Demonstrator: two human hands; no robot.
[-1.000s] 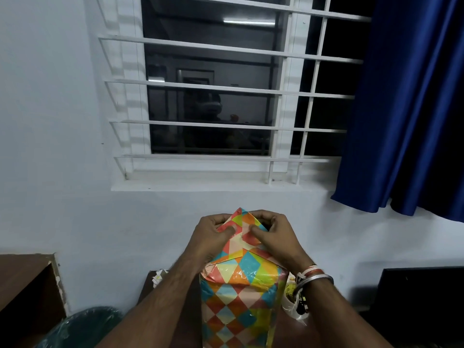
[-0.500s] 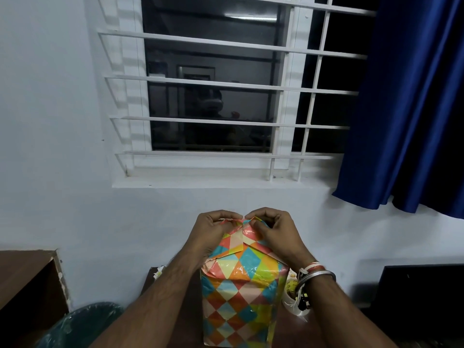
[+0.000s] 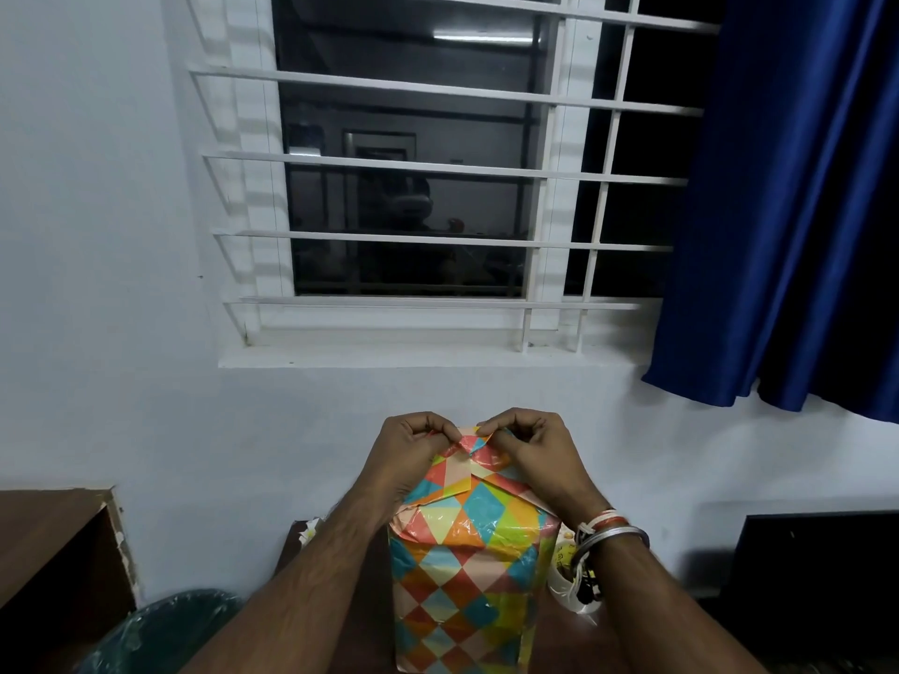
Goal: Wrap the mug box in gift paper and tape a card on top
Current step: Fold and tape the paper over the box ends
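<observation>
Left hand (image 3: 412, 454) and right hand (image 3: 532, 452) pinch gift paper (image 3: 468, 447) folded atop the mug box (image 3: 462, 591).

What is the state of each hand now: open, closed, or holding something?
Left hand: closed, pinching the folded gift paper on top of the mug box.
Right hand: closed, pinching the same paper fold.

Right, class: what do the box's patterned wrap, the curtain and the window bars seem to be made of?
The wrap: glossy paper, perhaps film-coated; crinkles catch shiny highlights. The curtain: blue satin-like fabric; soft sheen along hanging folds. The window bars: probably white-painted metal; thin, straight, evenly coated.
</observation>
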